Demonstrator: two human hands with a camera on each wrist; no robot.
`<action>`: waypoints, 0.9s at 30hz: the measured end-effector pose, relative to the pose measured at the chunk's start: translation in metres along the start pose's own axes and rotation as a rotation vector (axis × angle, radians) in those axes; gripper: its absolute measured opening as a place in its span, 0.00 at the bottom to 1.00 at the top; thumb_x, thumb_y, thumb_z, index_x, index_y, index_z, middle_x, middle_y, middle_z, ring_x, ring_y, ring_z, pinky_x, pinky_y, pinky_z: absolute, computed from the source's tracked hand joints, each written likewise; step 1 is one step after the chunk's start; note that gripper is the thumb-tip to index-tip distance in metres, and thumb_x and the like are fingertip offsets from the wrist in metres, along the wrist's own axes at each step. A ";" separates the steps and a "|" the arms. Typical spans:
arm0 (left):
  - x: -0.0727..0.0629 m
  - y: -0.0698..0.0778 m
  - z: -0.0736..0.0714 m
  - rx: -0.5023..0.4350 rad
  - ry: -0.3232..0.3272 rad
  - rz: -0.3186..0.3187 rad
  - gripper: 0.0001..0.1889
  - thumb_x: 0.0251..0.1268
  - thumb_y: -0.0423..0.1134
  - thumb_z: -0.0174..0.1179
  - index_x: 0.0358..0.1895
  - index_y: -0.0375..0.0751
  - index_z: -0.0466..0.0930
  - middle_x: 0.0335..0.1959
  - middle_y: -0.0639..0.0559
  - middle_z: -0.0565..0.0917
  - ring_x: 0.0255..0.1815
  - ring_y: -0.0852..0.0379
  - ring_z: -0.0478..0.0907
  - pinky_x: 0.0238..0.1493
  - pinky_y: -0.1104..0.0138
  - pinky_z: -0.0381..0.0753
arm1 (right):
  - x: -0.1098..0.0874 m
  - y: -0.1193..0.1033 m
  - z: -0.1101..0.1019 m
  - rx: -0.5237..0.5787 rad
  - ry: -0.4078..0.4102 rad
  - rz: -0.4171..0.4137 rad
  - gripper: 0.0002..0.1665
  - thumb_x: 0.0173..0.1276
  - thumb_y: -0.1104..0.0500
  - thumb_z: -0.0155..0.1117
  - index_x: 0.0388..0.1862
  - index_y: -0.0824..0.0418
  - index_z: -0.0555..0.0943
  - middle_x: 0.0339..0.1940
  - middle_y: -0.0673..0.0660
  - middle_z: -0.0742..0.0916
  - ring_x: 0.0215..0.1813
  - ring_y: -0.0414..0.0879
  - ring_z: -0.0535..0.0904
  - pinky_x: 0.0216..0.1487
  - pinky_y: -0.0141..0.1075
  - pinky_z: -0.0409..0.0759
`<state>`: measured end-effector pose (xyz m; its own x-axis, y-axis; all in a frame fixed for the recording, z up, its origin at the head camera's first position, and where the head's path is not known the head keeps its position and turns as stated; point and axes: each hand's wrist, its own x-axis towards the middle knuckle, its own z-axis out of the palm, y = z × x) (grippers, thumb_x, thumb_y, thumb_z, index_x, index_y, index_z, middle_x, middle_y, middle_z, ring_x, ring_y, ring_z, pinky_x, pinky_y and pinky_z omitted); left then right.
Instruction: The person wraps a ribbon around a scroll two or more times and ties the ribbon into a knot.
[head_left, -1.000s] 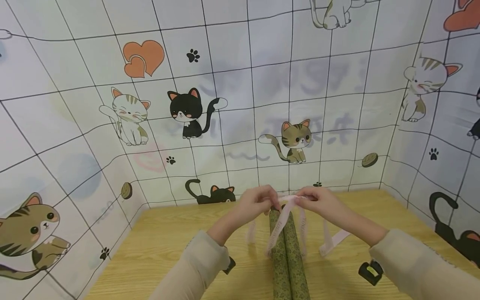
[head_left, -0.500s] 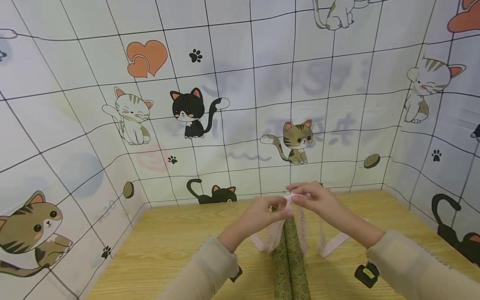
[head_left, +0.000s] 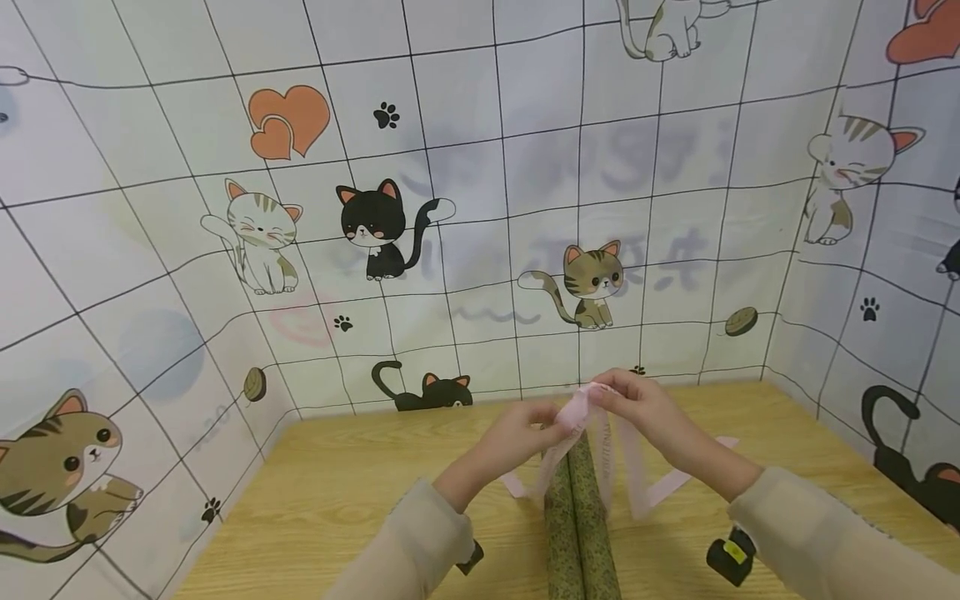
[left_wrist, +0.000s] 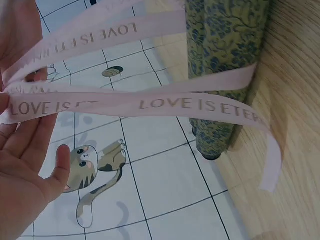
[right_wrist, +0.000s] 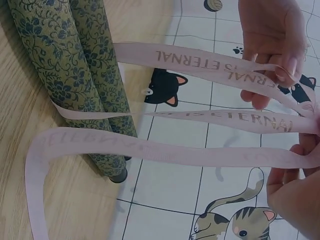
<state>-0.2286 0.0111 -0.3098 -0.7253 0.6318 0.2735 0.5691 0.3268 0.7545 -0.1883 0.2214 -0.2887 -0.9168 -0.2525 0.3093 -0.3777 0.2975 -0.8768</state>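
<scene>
Pink ribbon (head_left: pixel 575 414) with printed lettering is strung between my two hands, just above a pair of long rolls (head_left: pixel 581 533). In the left wrist view these rolls (left_wrist: pixel 227 55) are green-gold with a dark blue floral pattern and dark end caps, and the ribbon (left_wrist: pixel 175 106) passes around them. My left hand (head_left: pixel 517 439) pinches the ribbon from the left side. From the right, my right hand (head_left: pixel 647 410) pinches it at the gathered part. The right wrist view has several ribbon strands (right_wrist: pixel 200 156) running from the rolls to the fingers, with the left hand (right_wrist: pixel 270 47) above.
The rolls lie on a light wooden table (head_left: pixel 337 500). White grid-patterned cloth (head_left: pixel 465 208) with printed cats stands behind and at both sides. A loose ribbon tail (head_left: pixel 675 483) trails on the table at the right. Dark wrist cameras (head_left: pixel 731 554) sit below the sleeves.
My left hand has come down from the roll ends to pinch the ribbon further left. The right hand stays near its spot, gripping the ribbon, which now bunches between the hands.
</scene>
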 end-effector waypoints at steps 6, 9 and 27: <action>-0.005 -0.012 -0.004 -0.014 0.060 -0.005 0.10 0.68 0.47 0.55 0.40 0.45 0.79 0.34 0.55 0.83 0.42 0.60 0.78 0.46 0.64 0.74 | 0.000 0.001 0.003 0.035 -0.038 0.070 0.20 0.72 0.52 0.53 0.47 0.69 0.75 0.39 0.56 0.82 0.41 0.44 0.77 0.45 0.41 0.73; -0.007 -0.016 -0.004 -0.105 0.061 0.022 0.08 0.69 0.42 0.54 0.44 0.43 0.72 0.32 0.47 0.84 0.38 0.57 0.80 0.44 0.65 0.75 | 0.000 0.003 0.004 0.081 -0.075 0.096 0.21 0.73 0.52 0.52 0.49 0.70 0.73 0.37 0.57 0.82 0.38 0.47 0.79 0.41 0.42 0.77; -0.013 -0.013 0.000 -0.024 0.057 0.036 0.18 0.74 0.48 0.44 0.51 0.45 0.81 0.52 0.53 0.80 0.54 0.57 0.75 0.52 0.62 0.73 | 0.003 -0.001 0.008 0.124 -0.106 0.089 0.17 0.73 0.53 0.50 0.46 0.68 0.72 0.39 0.57 0.79 0.41 0.45 0.76 0.44 0.42 0.74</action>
<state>-0.2261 -0.0014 -0.3229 -0.7257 0.6016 0.3338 0.5864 0.2872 0.7574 -0.1897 0.2129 -0.2902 -0.9247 -0.3277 0.1939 -0.2711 0.2089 -0.9396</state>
